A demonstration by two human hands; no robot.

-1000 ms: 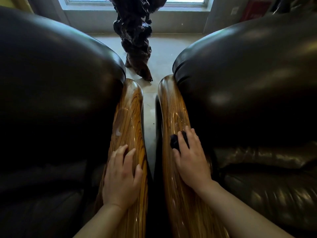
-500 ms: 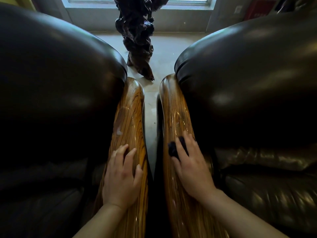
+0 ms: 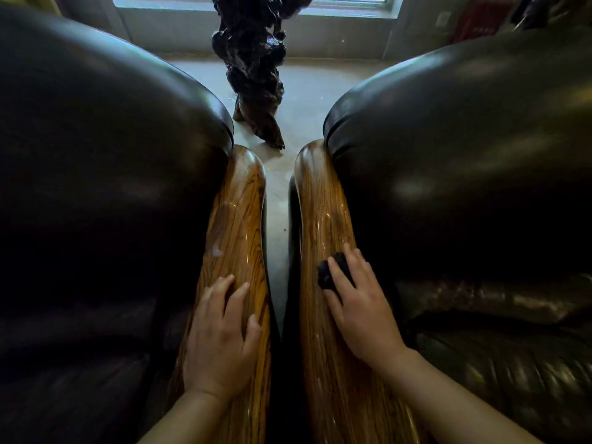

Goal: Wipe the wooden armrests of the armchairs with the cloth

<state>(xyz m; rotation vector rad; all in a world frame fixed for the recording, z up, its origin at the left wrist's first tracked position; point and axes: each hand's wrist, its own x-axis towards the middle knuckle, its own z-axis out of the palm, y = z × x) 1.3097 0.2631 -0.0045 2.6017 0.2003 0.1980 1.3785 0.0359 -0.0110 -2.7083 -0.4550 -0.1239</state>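
Right hand (image 3: 362,310) presses the dark cloth (image 3: 333,273) under its fingers onto the right armrest (image 3: 323,200); left hand (image 3: 221,338) lies flat, fingers spread, empty, on the left armrest (image 3: 238,219).

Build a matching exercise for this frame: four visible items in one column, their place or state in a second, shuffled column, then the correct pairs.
Column 1
1. small dark wadded cloth
2. left hand
3. gnarled dark wooden sculpture
4. pale smudge

Column 2
A. standing on the floor by the window
B. resting flat and empty on the left wooden armrest
C. pressed under the right hand on the right wooden armrest
D. on the left armrest, ahead of the fingers

Pairs: 1-C, 2-B, 3-A, 4-D
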